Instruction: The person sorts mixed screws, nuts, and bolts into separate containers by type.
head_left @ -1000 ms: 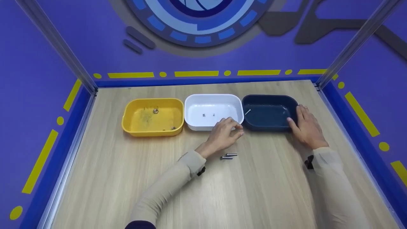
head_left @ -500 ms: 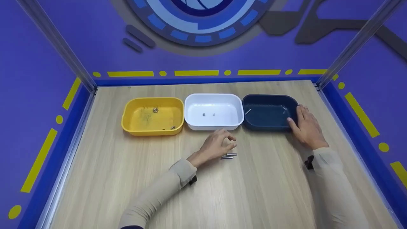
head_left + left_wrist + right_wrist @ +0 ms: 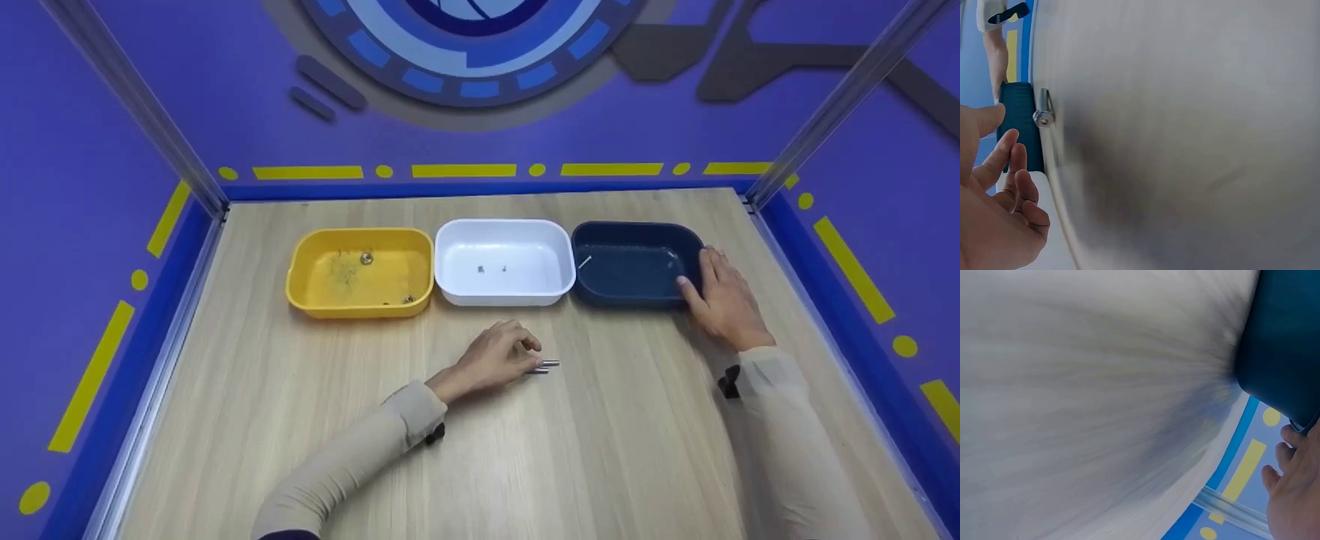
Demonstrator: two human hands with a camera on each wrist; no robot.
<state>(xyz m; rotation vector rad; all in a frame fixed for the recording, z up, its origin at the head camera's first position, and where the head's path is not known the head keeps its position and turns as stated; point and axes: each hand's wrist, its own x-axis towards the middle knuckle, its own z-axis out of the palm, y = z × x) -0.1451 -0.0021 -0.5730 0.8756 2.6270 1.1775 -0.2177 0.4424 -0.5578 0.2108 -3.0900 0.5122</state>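
Observation:
My left hand (image 3: 491, 356) hovers at the heads of two silver bolts (image 3: 551, 363) lying side by side on the table, partly covering them in the head view. In the left wrist view, thumb and fingers are apart, and a socket-head bolt (image 3: 1044, 117) lies beyond them. My right hand (image 3: 727, 304) rests against the right end of a dark blue bin (image 3: 637, 301), fingers extended along the outside and thumb on the rim. One screw (image 3: 585, 262) leans inside that bin at its left.
A white bin (image 3: 505, 298) with two tiny metal pieces stands in the middle of the row. The yellow bin (image 3: 360, 311) at left contains several nuts. Purple walls (image 3: 480, 142) enclose the wooden table (image 3: 600, 450) at the back and sides.
My left hand has drawn back from the white bin's front edge, down and left to the bolts. The right hand stays at the dark blue bin.

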